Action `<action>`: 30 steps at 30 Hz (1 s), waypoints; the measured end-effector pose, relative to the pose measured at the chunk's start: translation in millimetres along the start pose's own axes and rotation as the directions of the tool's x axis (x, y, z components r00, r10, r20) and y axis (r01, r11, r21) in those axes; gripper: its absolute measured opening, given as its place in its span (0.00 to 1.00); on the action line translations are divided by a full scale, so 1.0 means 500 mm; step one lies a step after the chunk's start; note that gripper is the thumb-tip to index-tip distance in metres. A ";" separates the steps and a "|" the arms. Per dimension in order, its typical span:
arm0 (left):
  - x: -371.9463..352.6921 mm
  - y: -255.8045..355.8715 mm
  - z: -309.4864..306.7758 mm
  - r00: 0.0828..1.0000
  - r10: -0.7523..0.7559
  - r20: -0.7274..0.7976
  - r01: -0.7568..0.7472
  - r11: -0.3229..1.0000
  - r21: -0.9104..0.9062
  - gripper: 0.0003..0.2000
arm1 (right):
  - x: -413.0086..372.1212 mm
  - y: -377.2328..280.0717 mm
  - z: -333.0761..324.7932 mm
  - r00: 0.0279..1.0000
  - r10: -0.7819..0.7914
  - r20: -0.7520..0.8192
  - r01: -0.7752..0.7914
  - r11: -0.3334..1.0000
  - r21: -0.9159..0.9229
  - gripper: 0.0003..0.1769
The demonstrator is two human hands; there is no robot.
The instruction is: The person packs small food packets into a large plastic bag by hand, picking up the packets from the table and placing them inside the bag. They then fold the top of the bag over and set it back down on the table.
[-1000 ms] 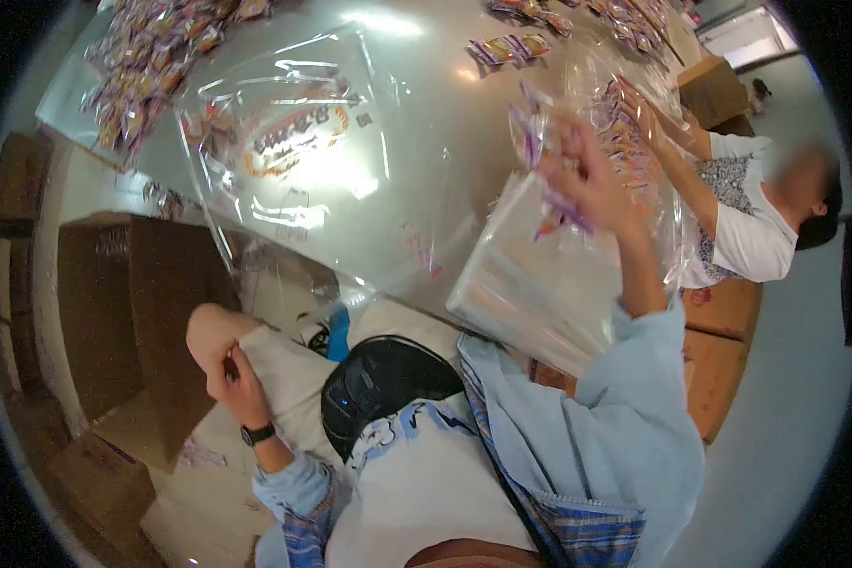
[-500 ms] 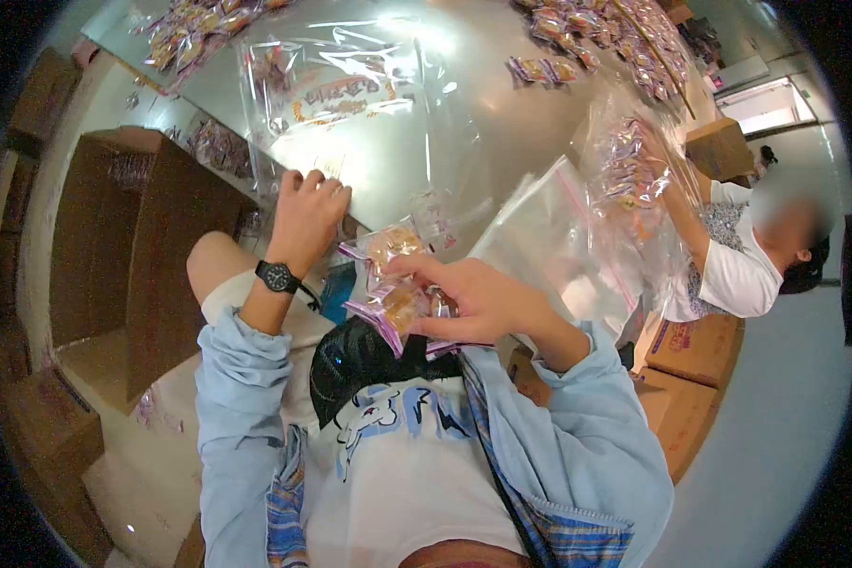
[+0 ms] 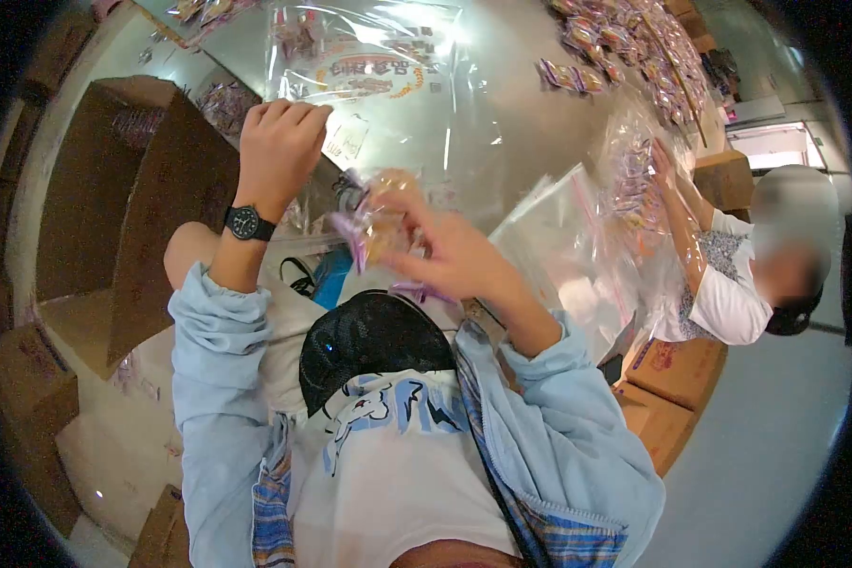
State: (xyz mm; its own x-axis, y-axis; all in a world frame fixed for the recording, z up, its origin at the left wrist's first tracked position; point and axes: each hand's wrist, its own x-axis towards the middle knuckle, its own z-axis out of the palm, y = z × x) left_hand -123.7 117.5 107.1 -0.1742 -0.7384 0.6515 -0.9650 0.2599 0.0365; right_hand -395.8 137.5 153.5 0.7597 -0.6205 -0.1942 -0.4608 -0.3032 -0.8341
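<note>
My left hand [image 3: 279,151], with a black watch on its wrist, is closed on the near left edge of a large clear printed bag [image 3: 369,71] that lies on the shiny table. My right hand [image 3: 445,251] is wrapped round small snack packets [image 3: 374,232] with purple edges, held above my lap and blurred by motion. A few of the packets are hidden behind the fingers. Some snack pieces show through the far left part of the clear bag.
Flat clear bags [image 3: 554,222] lie right of my right hand. A co-worker [image 3: 729,284] at the right handles a filled bag [image 3: 630,189]. Many packets [image 3: 625,47] are heaped at the far right. An open cardboard box [image 3: 161,227] stands at the left.
My left hand has moved up and to the left, its fingers now curled tighter. My right hand has lifted the packets slightly. The view has shifted a little.
</note>
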 end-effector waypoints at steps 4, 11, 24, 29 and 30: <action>0.023 0.008 -0.040 0.990 -0.123 -0.065 0.109 0.976 -0.186 0.07 | 0.084 -0.004 -0.001 1.000 0.004 -0.031 -0.005 1.000 -0.027 0.40; 0.085 -0.029 -0.050 0.966 -0.237 0.100 0.257 0.917 -0.305 0.09 | 0.215 -0.040 -0.021 0.964 0.116 -0.238 -0.198 0.914 -0.354 0.37; 0.102 -0.033 -0.074 0.956 -0.245 0.163 0.295 0.811 -0.506 0.07 | 0.215 0.132 -0.027 0.867 0.179 -0.465 -0.129 0.982 0.137 0.40; 0.120 0.000 -0.057 0.991 -0.105 0.081 0.132 0.825 -0.550 0.08 | 0.291 0.030 -0.036 0.846 0.022 -0.533 -0.222 0.923 -0.314 0.36; 0.117 0.004 -0.057 0.993 -0.084 0.082 0.116 0.819 -0.562 0.09 | 0.302 0.038 -0.043 0.866 0.021 -0.500 -0.190 0.938 -0.289 0.36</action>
State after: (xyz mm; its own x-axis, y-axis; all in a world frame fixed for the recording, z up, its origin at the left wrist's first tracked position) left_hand -130.0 92.6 166.8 -0.1079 -0.8061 0.5819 -0.6998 0.4773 0.5315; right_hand -299.4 22.5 119.2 0.4183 -0.9054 0.0723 -0.7094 -0.3754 -0.5965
